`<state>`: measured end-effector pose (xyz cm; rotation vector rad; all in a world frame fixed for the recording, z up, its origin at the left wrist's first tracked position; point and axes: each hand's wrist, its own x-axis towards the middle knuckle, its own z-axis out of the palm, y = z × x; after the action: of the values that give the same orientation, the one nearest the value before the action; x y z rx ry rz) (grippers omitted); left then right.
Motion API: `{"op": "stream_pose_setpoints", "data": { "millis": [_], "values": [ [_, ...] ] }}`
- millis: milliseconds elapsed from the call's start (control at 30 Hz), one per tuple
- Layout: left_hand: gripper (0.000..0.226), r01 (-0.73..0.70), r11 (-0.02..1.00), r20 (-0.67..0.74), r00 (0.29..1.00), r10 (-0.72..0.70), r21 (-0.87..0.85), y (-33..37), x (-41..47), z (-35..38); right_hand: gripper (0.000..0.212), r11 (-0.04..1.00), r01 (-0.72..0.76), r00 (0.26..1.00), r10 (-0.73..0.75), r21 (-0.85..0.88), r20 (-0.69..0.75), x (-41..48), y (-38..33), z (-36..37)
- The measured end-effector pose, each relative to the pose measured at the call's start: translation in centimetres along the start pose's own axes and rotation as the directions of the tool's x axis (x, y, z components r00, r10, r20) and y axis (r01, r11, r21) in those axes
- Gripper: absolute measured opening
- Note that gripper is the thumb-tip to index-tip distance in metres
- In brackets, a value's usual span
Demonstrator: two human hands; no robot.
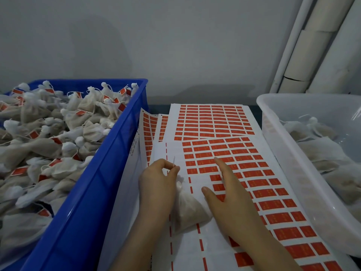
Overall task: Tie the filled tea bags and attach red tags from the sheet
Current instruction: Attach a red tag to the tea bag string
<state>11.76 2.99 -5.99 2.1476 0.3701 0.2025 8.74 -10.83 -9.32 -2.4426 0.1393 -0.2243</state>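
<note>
While left hand pinches string, right hand touches tags

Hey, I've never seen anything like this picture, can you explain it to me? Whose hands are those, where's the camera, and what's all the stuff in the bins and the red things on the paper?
There is no machine here, just a person working with bare hands. The single picture comes from a camera worn on their head, looking forward and down.

The left hand pinches a thin string that seems to belong to a small filled tea bag lying on the top tag sheet. The right hand reaches over that sheet with fingers straight, towards its red tags. More sheets lie behind it.

The blue crate on the left holds bags that are already tied and tagged. The clear tub on the right holds bags that show no red tags.
</note>
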Motion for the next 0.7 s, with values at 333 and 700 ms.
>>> {"op": "stream_pose_setpoints", "data": {
  "millis": [333,700],
  "values": [
    [0.017,-0.036,0.996,-0.070,0.997,0.041,0.079,-0.7,0.3,0.4,0.067,1.000,-0.007,1.000,0.007,0.012,-0.011,-0.1,0.1,-0.1],
    [0.007,-0.002,0.982,0.144,0.989,0.029,-0.189,-0.9,1.5,-0.5,0.053,0.994,-0.033,0.998,0.038,0.103,-0.045,-0.1,-0.4,-1.0]
  ]
}}
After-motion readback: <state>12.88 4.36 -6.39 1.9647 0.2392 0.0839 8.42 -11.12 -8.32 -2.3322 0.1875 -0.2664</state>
